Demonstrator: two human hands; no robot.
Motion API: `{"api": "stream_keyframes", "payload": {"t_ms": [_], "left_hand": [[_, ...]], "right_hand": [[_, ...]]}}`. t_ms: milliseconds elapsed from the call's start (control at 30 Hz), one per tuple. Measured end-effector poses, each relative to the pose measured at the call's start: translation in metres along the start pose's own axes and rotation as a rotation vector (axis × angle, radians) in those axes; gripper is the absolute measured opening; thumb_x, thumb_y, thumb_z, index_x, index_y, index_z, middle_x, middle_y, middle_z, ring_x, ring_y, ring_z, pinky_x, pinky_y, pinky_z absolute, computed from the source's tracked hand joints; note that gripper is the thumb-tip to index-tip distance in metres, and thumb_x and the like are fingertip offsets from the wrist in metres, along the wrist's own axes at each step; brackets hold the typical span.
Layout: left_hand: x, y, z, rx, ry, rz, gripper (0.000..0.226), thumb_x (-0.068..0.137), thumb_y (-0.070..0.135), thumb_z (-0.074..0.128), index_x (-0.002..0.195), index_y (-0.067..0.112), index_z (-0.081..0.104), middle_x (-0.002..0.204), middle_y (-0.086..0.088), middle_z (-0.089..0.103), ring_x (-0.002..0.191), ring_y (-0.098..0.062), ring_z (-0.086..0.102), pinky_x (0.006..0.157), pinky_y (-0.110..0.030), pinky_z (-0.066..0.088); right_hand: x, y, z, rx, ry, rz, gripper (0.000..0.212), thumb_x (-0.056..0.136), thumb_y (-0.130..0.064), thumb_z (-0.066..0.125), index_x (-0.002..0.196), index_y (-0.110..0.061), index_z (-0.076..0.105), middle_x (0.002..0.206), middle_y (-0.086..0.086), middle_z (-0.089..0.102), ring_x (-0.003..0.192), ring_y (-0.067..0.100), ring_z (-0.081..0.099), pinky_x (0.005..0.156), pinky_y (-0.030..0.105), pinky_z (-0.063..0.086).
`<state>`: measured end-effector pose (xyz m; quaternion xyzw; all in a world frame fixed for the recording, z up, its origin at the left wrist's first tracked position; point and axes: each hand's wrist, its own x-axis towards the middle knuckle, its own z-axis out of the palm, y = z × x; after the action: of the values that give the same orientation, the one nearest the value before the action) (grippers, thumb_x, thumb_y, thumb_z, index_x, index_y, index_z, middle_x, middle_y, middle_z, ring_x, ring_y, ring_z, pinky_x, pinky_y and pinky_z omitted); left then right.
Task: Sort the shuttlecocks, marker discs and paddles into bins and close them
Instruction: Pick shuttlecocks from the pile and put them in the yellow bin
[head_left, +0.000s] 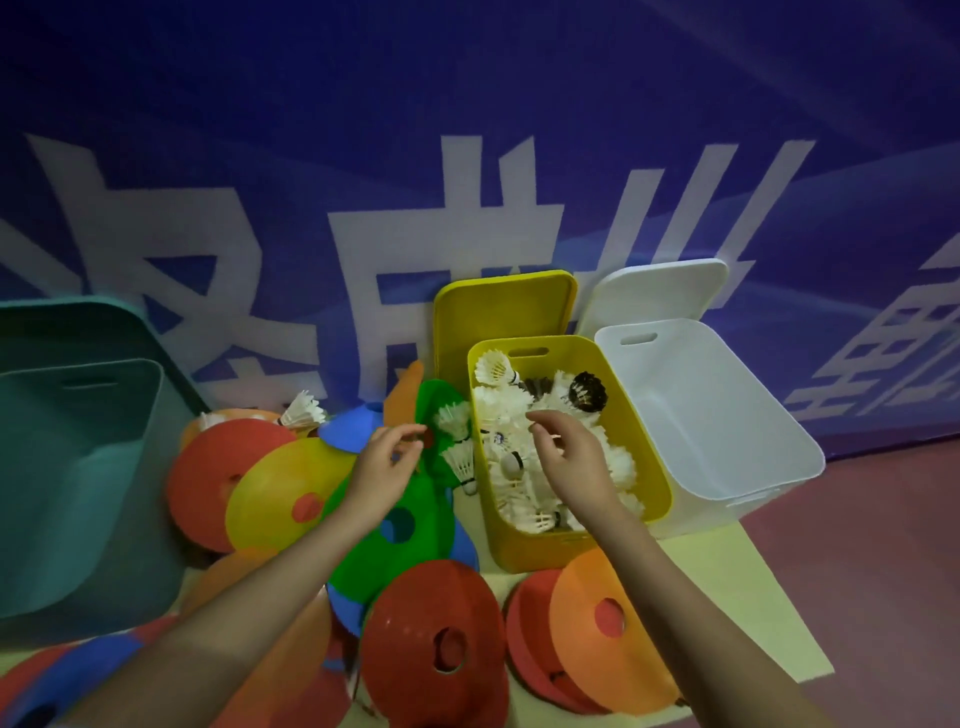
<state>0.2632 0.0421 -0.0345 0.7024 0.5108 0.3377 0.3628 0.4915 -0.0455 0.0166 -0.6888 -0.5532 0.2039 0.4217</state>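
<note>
Right hand (569, 457) with loosely curled fingers, holding nothing, hovers over shuttlecocks (511, 415) filling the yellow bin (649, 457); left hand (387, 467), relaxed and empty, hovers above coloured discs (280, 493) between teal bin (78, 467) and yellow

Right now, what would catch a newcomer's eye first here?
The yellow bin in the middle, heaped with white shuttlecocks, with the right hand above it. Left of it, bright marker discs sprawl across the floor, the left hand hovering over them.
</note>
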Motion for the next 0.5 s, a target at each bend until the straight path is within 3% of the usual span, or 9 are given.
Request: {"api": "stream_keyframes", "payload": {"t_ms": [133,233,367,500], "left_hand": [[0.004,-0.041,-0.041,0.014,0.094,-0.087,0.021,0.094,0.014,0.056,0.113,0.018,0.064,0.113,-0.005,0.057,0.092,-0.011,0.059,0.080,-0.024,0.046],[0.009,-0.063,-0.069,0.031,0.152,-0.133,0.022,0.093,0.016,0.059,0.113,0.021,0.063,0.114,-0.003,0.056,0.098,-0.017,0.058,0.082,-0.033,0.049],[0.024,-0.087,-0.102,0.094,0.189,-0.156,0.026,0.089,0.017,0.062,0.115,0.019,0.063,0.113,-0.002,0.055,0.105,-0.020,0.057,0.089,-0.035,0.047],[0.050,-0.108,-0.124,0.175,0.176,-0.178,0.029,0.088,0.016,0.063,0.118,0.013,0.062,0.118,-0.011,0.057,0.111,-0.026,0.053,0.088,-0.029,0.040]], "right_hand": [[0.022,-0.032,0.055,0.040,-0.127,0.026,0.027,0.097,-0.020,0.050,0.120,-0.016,0.062,0.103,-0.005,0.061,0.091,0.007,0.057,0.077,0.021,0.045],[0.028,-0.038,0.107,0.104,-0.294,0.206,0.031,0.099,-0.024,0.044,0.126,-0.015,0.057,0.109,0.004,0.062,0.095,0.017,0.058,0.081,0.029,0.046],[0.017,-0.020,0.157,0.052,-0.190,0.346,0.035,0.101,-0.019,0.040,0.129,-0.005,0.054,0.126,0.013,0.058,0.118,0.027,0.053,0.085,0.028,0.040],[0.021,0.003,0.182,-0.160,-0.185,0.342,0.041,0.100,-0.016,0.040,0.140,-0.004,0.040,0.141,0.014,0.044,0.132,0.027,0.040,0.106,0.032,0.033]]}}
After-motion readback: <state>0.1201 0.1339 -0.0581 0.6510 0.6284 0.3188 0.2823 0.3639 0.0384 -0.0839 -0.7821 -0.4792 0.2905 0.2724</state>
